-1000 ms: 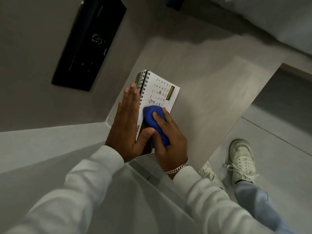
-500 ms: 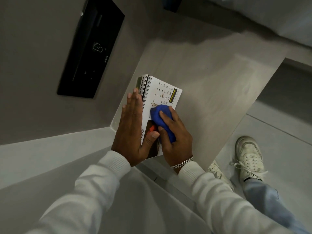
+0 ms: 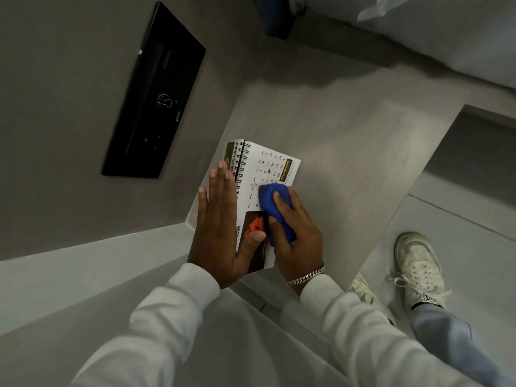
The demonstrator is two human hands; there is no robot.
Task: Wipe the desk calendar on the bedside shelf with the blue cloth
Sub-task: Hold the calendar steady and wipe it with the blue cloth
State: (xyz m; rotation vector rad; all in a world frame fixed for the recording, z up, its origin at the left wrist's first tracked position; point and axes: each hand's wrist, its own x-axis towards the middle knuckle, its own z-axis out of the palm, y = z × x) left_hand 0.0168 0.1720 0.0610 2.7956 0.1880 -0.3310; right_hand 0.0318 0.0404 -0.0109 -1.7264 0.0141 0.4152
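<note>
A white spiral-bound desk calendar (image 3: 275, 164) stands on the grey bedside shelf (image 3: 349, 141), close to the wall corner. My left hand (image 3: 220, 227) lies flat along its spiral edge with fingers straight, the thumb pressed on the calendar's photo, steadying it. My right hand (image 3: 296, 236) is closed around a bunched blue cloth (image 3: 272, 199) and presses it against the calendar's date grid, near the middle of the page. The lower part of the calendar is hidden by both hands.
A black wall panel (image 3: 155, 90) with sockets and switches sits on the wall to the left. White bedding (image 3: 446, 32) fills the top right. Below the shelf's right edge are the floor and my white sneakers (image 3: 418, 269).
The blue cloth and my right hand have slid along the page, uncovering more of the photo near my left thumb. My left hand keeps its hold on the spiral edge.
</note>
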